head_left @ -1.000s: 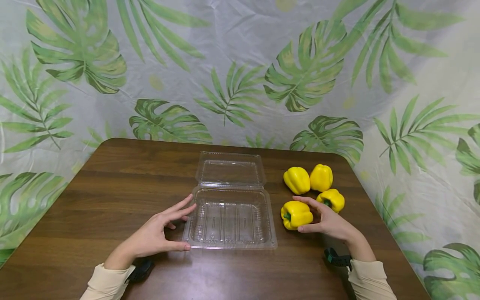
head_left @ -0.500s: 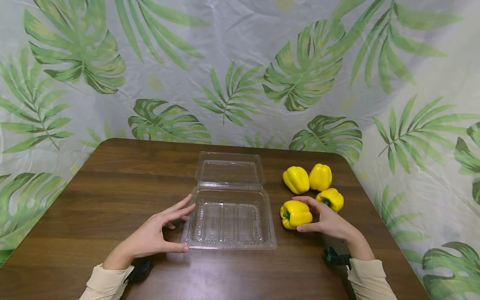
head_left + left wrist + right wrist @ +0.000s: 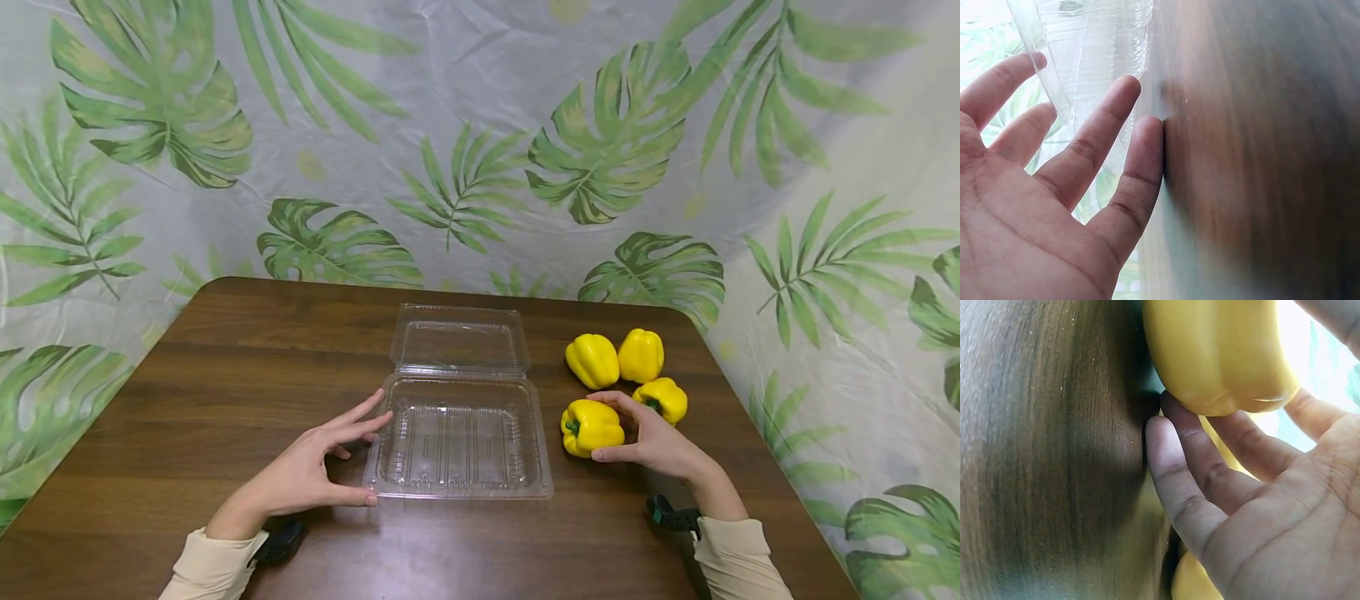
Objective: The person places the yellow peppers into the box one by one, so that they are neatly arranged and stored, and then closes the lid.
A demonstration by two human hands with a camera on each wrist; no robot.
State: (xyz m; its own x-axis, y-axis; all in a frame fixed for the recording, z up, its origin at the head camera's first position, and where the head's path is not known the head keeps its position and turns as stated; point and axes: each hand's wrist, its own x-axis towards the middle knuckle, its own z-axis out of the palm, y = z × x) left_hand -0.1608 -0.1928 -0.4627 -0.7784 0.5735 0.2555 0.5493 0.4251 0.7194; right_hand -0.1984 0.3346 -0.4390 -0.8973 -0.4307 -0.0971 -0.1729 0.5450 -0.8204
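Observation:
A clear plastic clamshell container (image 3: 457, 492) lies open on the table, its lid (image 3: 461, 312) folded back toward the far edge. My left hand (image 3: 311, 467) is at its left side, fingers spread and fairly straight, index fingertip over the rim and thumb at the near corner. In the left wrist view the lower fingers (image 3: 1144, 150) stay outside the container wall. To the right, my right hand (image 3: 660, 442) holds a yellow bell pepper (image 3: 591, 429) between the thumb in front and fingers behind. Its green stem points left. The right wrist view shows fingertips against the pepper's end (image 3: 1229, 375).
Three more yellow bell peppers, a left one (image 3: 592, 361), a right one (image 3: 641, 356) and a nearer one (image 3: 667, 400), sit behind the right hand. The brown wooden table (image 3: 262, 358) ends at a leaf-patterned cloth (image 3: 465, 100).
The held bell pepper has tipped slightly, its stem end rising a little, and the right hand has shifted with it. The left hand and container stay nearly still.

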